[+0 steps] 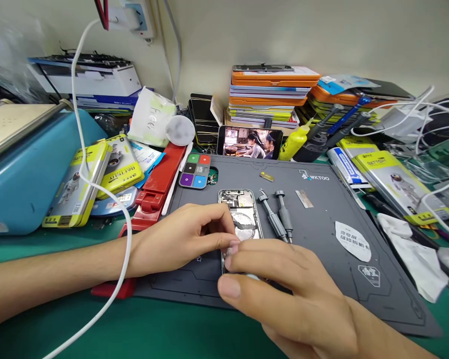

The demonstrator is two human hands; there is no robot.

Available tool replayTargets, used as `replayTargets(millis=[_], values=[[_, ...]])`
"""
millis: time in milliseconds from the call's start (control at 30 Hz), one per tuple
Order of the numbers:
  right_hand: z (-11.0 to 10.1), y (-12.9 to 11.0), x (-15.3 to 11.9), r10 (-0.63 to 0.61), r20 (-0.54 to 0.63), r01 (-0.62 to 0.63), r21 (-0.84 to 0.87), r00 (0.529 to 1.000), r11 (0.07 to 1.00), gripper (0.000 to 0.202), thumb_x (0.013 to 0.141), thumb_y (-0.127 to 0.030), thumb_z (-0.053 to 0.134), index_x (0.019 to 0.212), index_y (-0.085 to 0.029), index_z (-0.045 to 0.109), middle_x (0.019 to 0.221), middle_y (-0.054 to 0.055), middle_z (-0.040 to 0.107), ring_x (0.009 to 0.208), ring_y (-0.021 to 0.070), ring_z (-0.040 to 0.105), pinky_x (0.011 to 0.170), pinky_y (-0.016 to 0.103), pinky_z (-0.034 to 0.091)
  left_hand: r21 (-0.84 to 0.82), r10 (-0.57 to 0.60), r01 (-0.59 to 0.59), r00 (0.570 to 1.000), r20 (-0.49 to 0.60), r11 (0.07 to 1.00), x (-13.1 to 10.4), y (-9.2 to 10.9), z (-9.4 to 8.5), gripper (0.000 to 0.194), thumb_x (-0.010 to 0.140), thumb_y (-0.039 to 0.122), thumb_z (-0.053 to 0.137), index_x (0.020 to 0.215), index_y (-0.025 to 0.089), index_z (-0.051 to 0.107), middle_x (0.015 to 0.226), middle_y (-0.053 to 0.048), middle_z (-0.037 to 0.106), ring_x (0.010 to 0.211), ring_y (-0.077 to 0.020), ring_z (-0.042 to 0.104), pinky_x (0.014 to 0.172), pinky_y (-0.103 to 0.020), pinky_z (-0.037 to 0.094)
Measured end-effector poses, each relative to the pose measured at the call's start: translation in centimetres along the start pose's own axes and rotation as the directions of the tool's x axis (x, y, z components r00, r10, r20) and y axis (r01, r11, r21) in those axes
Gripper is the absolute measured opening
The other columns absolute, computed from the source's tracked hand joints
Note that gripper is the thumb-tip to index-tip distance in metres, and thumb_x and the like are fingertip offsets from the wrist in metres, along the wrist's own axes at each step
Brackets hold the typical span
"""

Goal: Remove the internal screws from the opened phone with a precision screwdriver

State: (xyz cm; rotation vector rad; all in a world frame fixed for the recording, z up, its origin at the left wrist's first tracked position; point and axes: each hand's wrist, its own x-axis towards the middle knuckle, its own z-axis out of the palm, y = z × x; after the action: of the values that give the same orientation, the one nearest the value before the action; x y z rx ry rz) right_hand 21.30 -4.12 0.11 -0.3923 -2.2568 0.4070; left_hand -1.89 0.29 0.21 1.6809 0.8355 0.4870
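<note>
An opened phone (pixel 249 202) lies on the dark grey work mat (pixel 314 219), its inner parts and a round coil bared. From the left, my left hand (pixel 187 234) reaches over its edge, thumb and forefinger curled together at the tips; what they pinch, if anything, is hidden. My right hand (pixel 288 289) covers the lower phone, fingertips meeting the left thumb and its own thumb held apart below. A small bit of metal shows between the fingertips, too small to name. Two grey screwdrivers (pixel 272 217) lie just right of the phone.
A lit phone (pixel 249 142) leans at the mat's back edge. Left are a coloured-square tray (pixel 194 171), a red clamp-like tool (pixel 153 192) and a white cable (pixel 129 239) crossing above my left forearm. Battery packs (pixel 400 182), a yellow bottle (pixel 294 142) and a white label (pixel 352 241) are right.
</note>
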Motion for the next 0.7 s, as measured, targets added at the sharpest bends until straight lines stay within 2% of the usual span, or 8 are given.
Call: replayTargets(millis=[100, 233, 433, 700], values=[[0.31, 0.08, 0.2, 0.012, -0.013, -0.012, -0.034, 1.0, 0.999, 0.039, 0.11, -0.014, 0.035, 0.133, -0.017, 0.067, 0.092, 0.01, 0.073, 0.089, 0.0203, 0.075, 0.08, 0.034, 0.064, 0.007, -0.003, 0.003, 1.0, 0.005, 1.0, -0.02, 0.0, -0.02, 0.012, 0.102, 0.027, 0.072, 0.093, 0.019, 0.069, 0.087, 0.007, 0.074, 0.078, -0.0069, 0.066, 0.069, -0.014, 0.049], [0.56, 0.11, 0.35, -0.007, 0.002, 0.007, -0.01, 1.0, 1.0, 0.038, 0.112, -0.015, 0.032, 0.133, -0.014, 0.063, 0.095, 0.011, 0.074, 0.095, 0.0206, 0.075, 0.084, 0.034, 0.065, 0.028, 0.005, -0.006, 1.0, 0.007, 1.0, 0.0, -0.08, -0.11, 0.007, 0.101, 0.023, 0.071, 0.096, 0.021, 0.075, 0.091, 0.007, 0.078, 0.082, -0.0064, 0.07, 0.074, -0.012, 0.051], [0.47, 0.08, 0.17, -0.006, 0.016, 0.006, -0.039, 1.0, 0.999, 0.037, 0.112, -0.015, 0.032, 0.134, -0.016, 0.062, 0.089, 0.008, 0.072, 0.094, 0.0197, 0.075, 0.087, 0.033, 0.065, 0.038, 0.004, -0.005, 1.0, 0.013, 0.999, 0.1, 0.08, -0.02, 0.01, 0.102, 0.022, 0.07, 0.101, 0.021, 0.079, 0.095, 0.006, 0.082, 0.086, -0.0073, 0.074, 0.079, -0.01, 0.053], [0.47, 0.02, 0.23, -0.014, 0.024, 0.015, -0.039, 1.0, 0.999, 0.037, 0.113, -0.019, 0.03, 0.134, -0.018, 0.061, 0.085, 0.007, 0.07, 0.086, 0.0204, 0.073, 0.08, 0.034, 0.065, 0.077, 0.031, -0.03, 1.0, -0.001, 0.997, 0.01, -0.03, 0.02, 0.018, 0.105, 0.024, 0.064, 0.109, 0.021, 0.081, 0.104, 0.004, 0.084, 0.095, -0.01, 0.076, 0.086, -0.012, 0.055]])
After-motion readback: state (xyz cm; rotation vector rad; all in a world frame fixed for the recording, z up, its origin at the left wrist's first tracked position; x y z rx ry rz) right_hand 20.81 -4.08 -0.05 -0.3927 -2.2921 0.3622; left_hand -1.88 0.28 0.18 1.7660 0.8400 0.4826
